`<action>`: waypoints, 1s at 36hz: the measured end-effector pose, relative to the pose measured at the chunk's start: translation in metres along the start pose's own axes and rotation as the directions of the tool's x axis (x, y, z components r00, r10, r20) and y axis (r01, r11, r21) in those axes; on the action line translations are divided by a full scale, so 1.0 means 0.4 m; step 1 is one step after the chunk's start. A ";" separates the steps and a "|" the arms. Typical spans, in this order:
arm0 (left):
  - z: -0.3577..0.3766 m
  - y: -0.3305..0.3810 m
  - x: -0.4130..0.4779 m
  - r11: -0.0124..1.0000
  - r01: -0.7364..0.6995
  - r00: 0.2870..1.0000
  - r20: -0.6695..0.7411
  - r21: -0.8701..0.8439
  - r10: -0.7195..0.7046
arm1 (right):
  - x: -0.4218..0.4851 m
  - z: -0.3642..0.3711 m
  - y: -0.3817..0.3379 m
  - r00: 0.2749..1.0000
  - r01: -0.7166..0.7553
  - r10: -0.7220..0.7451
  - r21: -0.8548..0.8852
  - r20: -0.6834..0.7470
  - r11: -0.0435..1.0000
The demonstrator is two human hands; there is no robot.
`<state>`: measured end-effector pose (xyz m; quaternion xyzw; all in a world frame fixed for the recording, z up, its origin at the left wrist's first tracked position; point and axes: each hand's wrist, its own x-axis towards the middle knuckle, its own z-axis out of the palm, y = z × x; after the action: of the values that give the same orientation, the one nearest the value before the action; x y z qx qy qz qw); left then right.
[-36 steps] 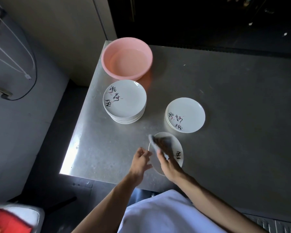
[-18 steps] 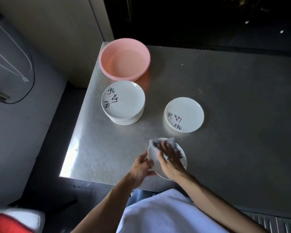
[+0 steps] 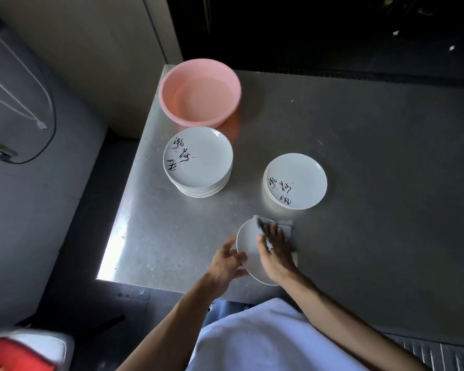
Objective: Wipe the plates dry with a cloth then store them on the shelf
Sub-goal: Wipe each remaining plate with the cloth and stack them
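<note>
The basin (image 3: 200, 92) sits at the table's (image 3: 359, 223) far left corner, with the tall stack (image 3: 198, 162) just before it. Nearer the body, the left hand (image 3: 225, 263) clamps the left rim of one plate (image 3: 248, 253), thumb on its face, holding it tilted above the table edge. The right hand (image 3: 275, 253) lies across the plate's right half, fingers fairly straight and pressing the cloth (image 3: 285, 228) onto it. The short stack (image 3: 295, 180) lies beyond and slightly right of the plate, nearer the right hand, and is probably the dried pile. No shelf is in view.
</note>
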<state>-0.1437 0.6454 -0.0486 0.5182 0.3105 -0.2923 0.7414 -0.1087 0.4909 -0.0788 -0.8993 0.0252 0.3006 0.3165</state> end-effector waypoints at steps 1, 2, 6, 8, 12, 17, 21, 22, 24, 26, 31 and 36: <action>0.004 -0.001 0.000 1.000 0.006 1.000 0.018 0.023 -0.007 | -0.011 0.000 -0.005 0.989 0.137 -0.140 0.069 0.036 0.988; 0.007 -0.003 0.000 0.999 0.012 0.999 0.029 0.039 -0.013 | -0.025 -0.002 -0.011 0.957 0.265 -0.277 0.123 0.083 0.956; 0.005 -0.010 -0.001 0.999 0.034 0.999 0.032 0.013 -0.035 | -0.032 0.004 0.007 0.903 0.402 -0.406 0.059 0.138 0.914; -0.002 -0.012 0.003 0.998 0.041 0.999 0.011 -0.046 -0.040 | -0.013 0.009 0.017 0.982 0.188 -0.187 -0.069 0.019 0.980; -0.012 0.000 0.012 0.991 0.060 0.996 -0.064 -0.121 -0.068 | -0.005 0.000 -0.017 0.993 -0.082 0.084 0.019 -0.080 0.996; -0.019 0.022 0.019 0.999 0.014 0.996 -0.090 0.035 -0.011 | -0.046 0.003 -0.033 0.910 0.337 -0.388 0.289 0.143 0.896; -0.031 0.012 0.020 0.999 0.036 0.992 -0.119 -0.001 -0.036 | -0.018 0.004 -0.011 0.982 0.137 -0.158 0.178 0.106 0.974; -0.033 0.013 0.020 0.999 0.040 0.993 -0.114 -0.021 -0.042 | -0.009 0.000 -0.011 0.997 0.034 -0.041 0.106 0.061 0.994; -0.035 0.014 0.021 0.999 0.029 0.997 -0.067 -0.015 -0.030 | -0.001 -0.008 -0.016 0.996 -0.089 0.089 -0.022 -0.021 0.996; -0.031 0.015 0.021 0.999 0.018 1.000 0.025 0.026 -0.019 | -0.002 -0.003 -0.021 0.998 -0.066 0.066 0.002 0.001 0.998; -0.028 0.006 0.016 0.998 0.007 1.000 0.005 0.064 -0.007 | -0.043 0.029 -0.026 0.922 0.314 -0.341 0.164 0.183 0.935; -0.032 0.005 0.021 0.991 -0.032 0.997 -0.077 -0.133 0.022 | -0.018 0.005 -0.031 0.999 -0.013 0.012 -0.008 -0.045 1.000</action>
<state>-0.1387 0.6572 -0.0571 0.4819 0.3500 -0.2408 0.7664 -0.1129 0.5011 -0.0691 -0.9069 0.0367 0.2824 0.3105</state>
